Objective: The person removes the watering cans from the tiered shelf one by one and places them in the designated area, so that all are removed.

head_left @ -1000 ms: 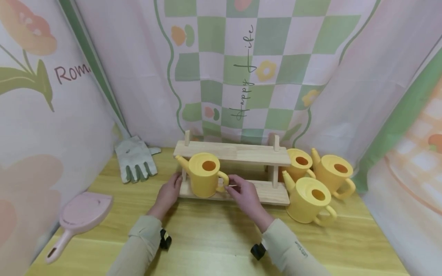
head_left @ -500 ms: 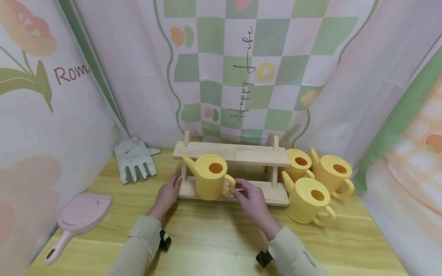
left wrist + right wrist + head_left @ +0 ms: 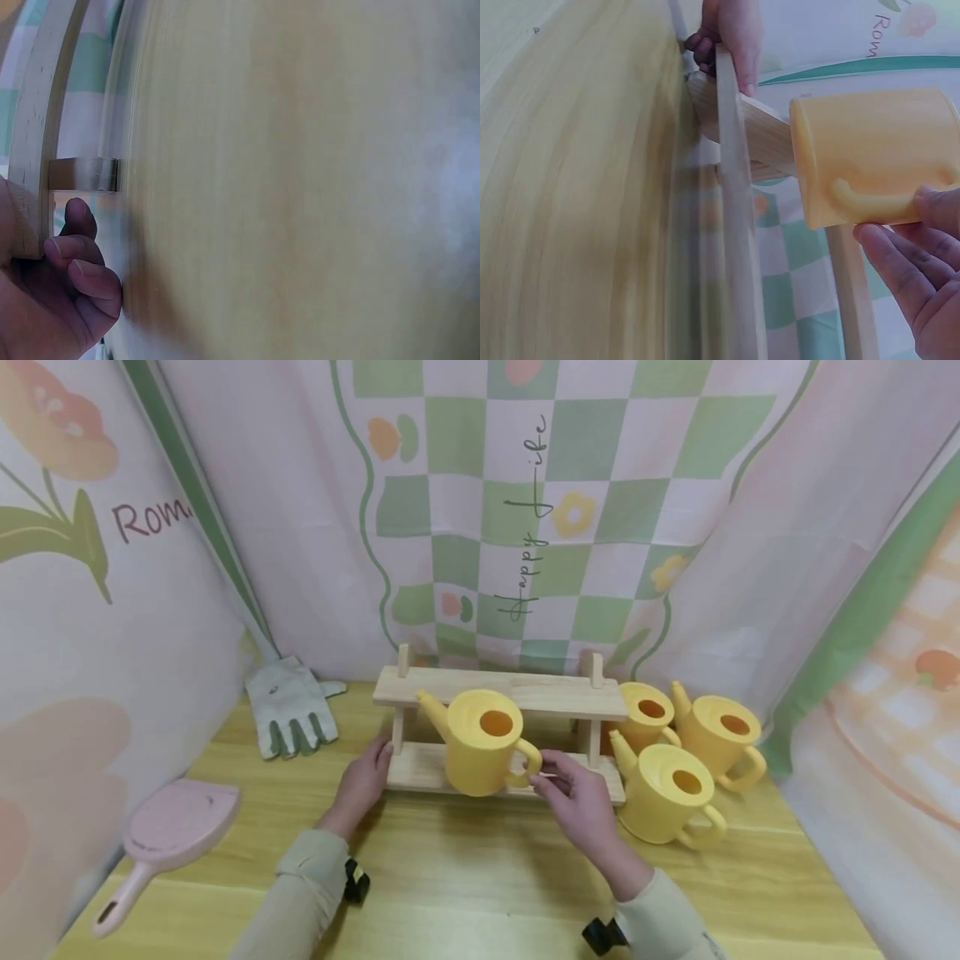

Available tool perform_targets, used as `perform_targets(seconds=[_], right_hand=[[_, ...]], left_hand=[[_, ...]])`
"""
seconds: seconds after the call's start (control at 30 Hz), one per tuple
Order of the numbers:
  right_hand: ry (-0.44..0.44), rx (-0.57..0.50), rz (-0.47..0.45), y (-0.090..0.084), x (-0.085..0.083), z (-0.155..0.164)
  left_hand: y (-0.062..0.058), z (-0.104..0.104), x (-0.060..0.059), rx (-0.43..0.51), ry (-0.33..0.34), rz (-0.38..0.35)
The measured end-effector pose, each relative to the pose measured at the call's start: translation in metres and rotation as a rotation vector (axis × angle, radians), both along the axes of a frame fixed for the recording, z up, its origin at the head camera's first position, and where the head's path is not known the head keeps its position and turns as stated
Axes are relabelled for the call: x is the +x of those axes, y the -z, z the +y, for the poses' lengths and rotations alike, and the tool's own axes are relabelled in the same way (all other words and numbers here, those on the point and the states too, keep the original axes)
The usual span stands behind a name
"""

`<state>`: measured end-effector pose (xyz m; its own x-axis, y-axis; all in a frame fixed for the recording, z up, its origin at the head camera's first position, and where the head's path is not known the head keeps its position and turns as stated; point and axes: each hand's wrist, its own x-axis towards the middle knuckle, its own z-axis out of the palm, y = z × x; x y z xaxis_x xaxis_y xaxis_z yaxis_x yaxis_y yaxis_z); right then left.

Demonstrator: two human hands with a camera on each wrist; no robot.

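My right hand (image 3: 581,806) pinches the handle of a yellow watering can (image 3: 476,756), its spout pointing left. In the right wrist view the base of that can (image 3: 870,142) is apart from the lower board, held above it. Behind it stands a two-tier wooden shelf (image 3: 551,695). My left hand (image 3: 363,787) grips the left end of the shelf's lower board; in the left wrist view its fingers (image 3: 94,281) curl beneath the board. Another yellow watering can (image 3: 663,802) stands by the shelf's right end.
Two more yellow watering cans, a rear one (image 3: 647,714) and a far right one (image 3: 723,739), stand behind it. A grey-white glove (image 3: 288,702) lies at the back left. A pink dustpan (image 3: 176,827) rests on the left of the wooden table (image 3: 480,893). Printed curtains surround the table.
My right hand has moved to the right with the watering can, from the shelf's left part towards its middle. The left hand keeps its grip on the board.
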<state>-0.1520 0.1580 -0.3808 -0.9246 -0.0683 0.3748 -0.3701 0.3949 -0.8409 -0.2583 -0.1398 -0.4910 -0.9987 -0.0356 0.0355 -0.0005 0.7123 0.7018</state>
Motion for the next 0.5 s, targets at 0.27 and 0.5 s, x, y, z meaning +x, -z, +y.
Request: perform_targets(seconds=[0.27, 0.5], right_hand=[[-0.057, -0.043, 0.065, 0.010, 0.000, 0.026], [-0.018, -0.053, 0.048, 0.008, 0.004, 0.044]], left_hand=[[0.000, 0.000, 0.001, -0.009, 0.009, -0.001], [-0.001, -0.001, 0.001, -0.005, 0.012, -0.010]])
